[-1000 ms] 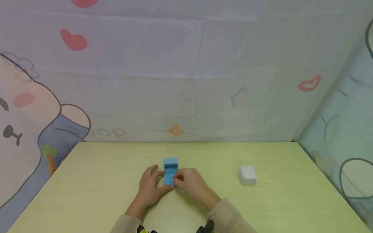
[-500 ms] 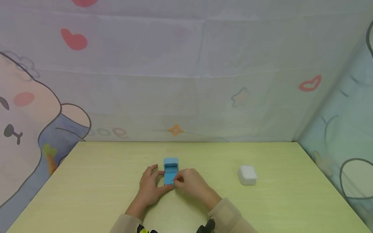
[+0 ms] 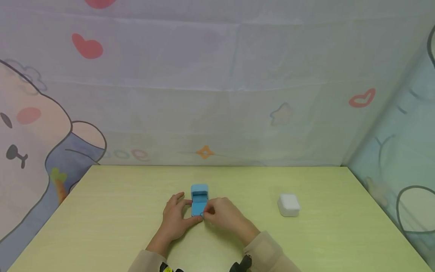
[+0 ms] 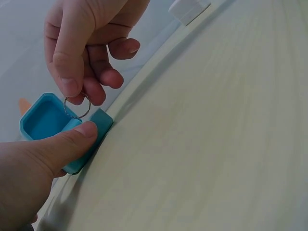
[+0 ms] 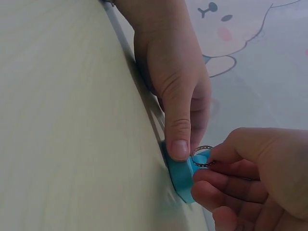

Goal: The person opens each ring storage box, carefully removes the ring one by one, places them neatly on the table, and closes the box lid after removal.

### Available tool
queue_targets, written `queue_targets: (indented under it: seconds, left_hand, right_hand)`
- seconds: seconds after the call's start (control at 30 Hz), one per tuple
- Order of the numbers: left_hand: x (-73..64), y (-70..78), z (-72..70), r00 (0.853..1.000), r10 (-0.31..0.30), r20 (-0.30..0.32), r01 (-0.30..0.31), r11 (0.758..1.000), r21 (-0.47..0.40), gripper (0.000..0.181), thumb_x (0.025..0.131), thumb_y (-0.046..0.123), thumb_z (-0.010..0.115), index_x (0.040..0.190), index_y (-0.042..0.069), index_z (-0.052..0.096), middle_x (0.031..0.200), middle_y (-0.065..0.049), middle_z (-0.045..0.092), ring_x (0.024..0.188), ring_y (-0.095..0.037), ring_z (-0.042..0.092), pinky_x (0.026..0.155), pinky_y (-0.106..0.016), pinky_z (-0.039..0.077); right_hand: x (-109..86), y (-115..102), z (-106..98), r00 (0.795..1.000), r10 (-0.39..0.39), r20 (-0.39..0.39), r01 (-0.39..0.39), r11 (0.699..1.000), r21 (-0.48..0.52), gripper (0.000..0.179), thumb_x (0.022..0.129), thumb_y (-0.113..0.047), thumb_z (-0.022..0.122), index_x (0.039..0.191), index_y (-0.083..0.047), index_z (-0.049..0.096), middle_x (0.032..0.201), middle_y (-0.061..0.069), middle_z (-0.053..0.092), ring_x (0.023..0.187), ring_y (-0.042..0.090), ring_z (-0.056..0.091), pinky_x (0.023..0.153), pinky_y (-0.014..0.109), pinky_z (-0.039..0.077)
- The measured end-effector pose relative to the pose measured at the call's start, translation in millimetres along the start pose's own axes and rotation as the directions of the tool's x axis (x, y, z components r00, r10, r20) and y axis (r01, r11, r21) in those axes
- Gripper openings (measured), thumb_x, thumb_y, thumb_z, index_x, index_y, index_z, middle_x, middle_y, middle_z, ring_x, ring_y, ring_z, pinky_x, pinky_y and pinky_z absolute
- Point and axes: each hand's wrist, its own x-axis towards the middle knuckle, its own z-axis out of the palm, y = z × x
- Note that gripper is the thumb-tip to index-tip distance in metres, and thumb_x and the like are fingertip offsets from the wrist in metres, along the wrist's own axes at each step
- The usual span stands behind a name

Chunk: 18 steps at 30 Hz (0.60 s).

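Note:
A small light-blue ring box (image 3: 199, 207) stands on the table with its lid raised at the back. My left hand (image 3: 175, 222) holds it at the left, the thumb across the front and the index finger at the side. Between thumb and fingers, my right hand (image 3: 225, 215) pinches a thin metal ring (image 4: 89, 107). In the left wrist view the ring hangs over the box, in front of the hollow lid. The right wrist view shows the ring (image 5: 202, 165) close to the left thumb. Whether the ring touches the box I cannot tell.
A white box with rounded corners (image 3: 289, 205) sits to the right on the pale wooden table (image 3: 136, 189). Behind the table hangs a printed cloth (image 3: 204, 75) with cartoon figures, and it continues along the right side.
The right hand has shifted the pinched ring slightly nearer to me, from over the box's inside toward its front edge. The left hand and the box have stayed put.

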Motion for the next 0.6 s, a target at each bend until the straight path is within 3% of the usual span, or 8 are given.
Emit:
queue_targets:
  seconds: [0.6]
  left_hand:
    - [-0.5,2.9,-1.4,1.0,0.0,-0.009,0.0,1.0,-0.002,0.053,0.074,0.039,0.079,0.113,0.007,0.063,0.144,-0.019,0.037,0.135,-0.041,0.03,0.106,-0.064,0.024]
  right_hand:
    - [-1.2,1.5,-1.6,0.998,-0.023,0.053,0.023,1.0,-0.006,0.009,0.086,-0.013,0.064,0.08,-0.01,0.071,0.074,-0.005,0.067,0.06,-0.001,0.052,0.06,0.015,0.047]
